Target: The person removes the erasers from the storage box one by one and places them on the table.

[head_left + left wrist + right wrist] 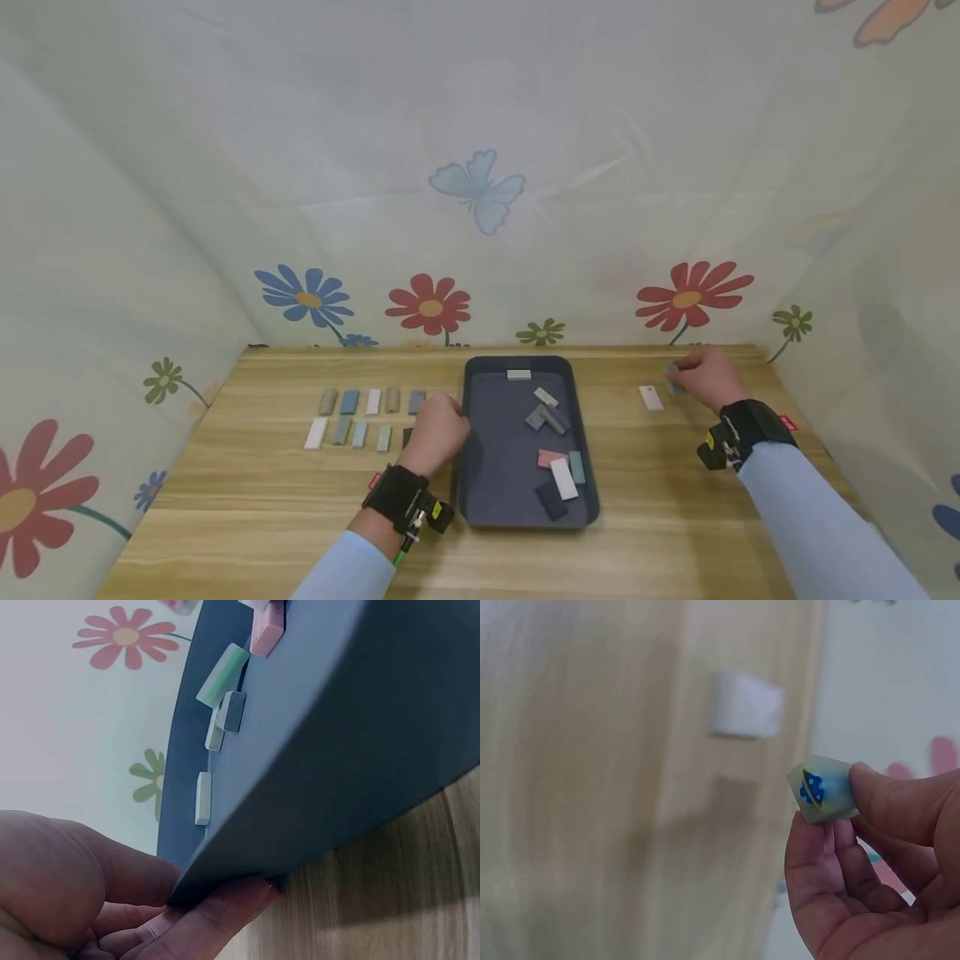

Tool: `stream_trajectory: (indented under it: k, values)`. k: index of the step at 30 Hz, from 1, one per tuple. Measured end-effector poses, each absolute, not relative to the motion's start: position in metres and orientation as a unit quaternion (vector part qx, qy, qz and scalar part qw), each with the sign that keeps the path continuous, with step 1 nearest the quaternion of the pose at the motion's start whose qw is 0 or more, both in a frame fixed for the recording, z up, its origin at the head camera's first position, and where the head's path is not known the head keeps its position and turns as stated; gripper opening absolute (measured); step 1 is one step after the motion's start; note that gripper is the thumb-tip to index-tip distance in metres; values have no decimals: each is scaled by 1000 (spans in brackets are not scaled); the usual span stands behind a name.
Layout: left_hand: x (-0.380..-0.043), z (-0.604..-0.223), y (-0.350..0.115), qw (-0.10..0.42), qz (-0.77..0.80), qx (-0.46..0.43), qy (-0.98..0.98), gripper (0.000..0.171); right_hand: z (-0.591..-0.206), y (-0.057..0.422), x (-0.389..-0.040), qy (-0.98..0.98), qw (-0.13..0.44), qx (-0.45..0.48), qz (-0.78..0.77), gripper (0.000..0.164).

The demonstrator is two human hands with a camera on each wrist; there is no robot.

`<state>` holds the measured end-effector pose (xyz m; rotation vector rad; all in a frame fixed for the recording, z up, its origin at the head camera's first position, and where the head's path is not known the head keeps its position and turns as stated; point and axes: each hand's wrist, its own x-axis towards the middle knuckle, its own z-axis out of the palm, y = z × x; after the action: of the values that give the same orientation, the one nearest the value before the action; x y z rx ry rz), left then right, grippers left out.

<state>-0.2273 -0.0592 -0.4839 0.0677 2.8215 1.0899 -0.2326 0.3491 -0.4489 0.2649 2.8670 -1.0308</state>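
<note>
The pale blue block [821,791] sits in your right hand [712,382], pinched between thumb and fingertips, its blue motif showing in the right wrist view. Taking the far wall as twelve o'clock and the tray [491,467] as the centre, it is at about two o'clock. At its eight o'clock, just beside it, a white block [651,397] lies on the table [645,533].

Your left hand [437,427], at the tray's nine o'clock, pinches the rim between thumb and fingers. Inside, a small pale block [518,375] lies at twelve and a purple block [557,420] at two. Towards five, a white slab [564,479] partly covers a pink block [550,457], with a teal block [577,467] and a black block [551,500] close by. Past your left hand, near ten o'clock, two rows of small blocks [372,402] line the table. A blue butterfly [480,190] decorates the wall [585,108] at twelve.
</note>
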Motion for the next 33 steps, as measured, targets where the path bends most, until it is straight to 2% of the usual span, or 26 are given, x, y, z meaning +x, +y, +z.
stream_trajectory:
  k: [9, 19, 33]
  values:
    - [-228, -485, -59, 53, 355, 24, 933, 37, -480, 363, -238, 931, 50, 141, -334, 48]
    - [-229, -482, -60, 55, 358, 19, 932, 37, -483, 363, -237, 933, 33, 141, -329, 50]
    - [-227, -480, -59, 54, 356, 24, 933, 37, -492, 362, -235, 926, 13, 158, -343, 44]
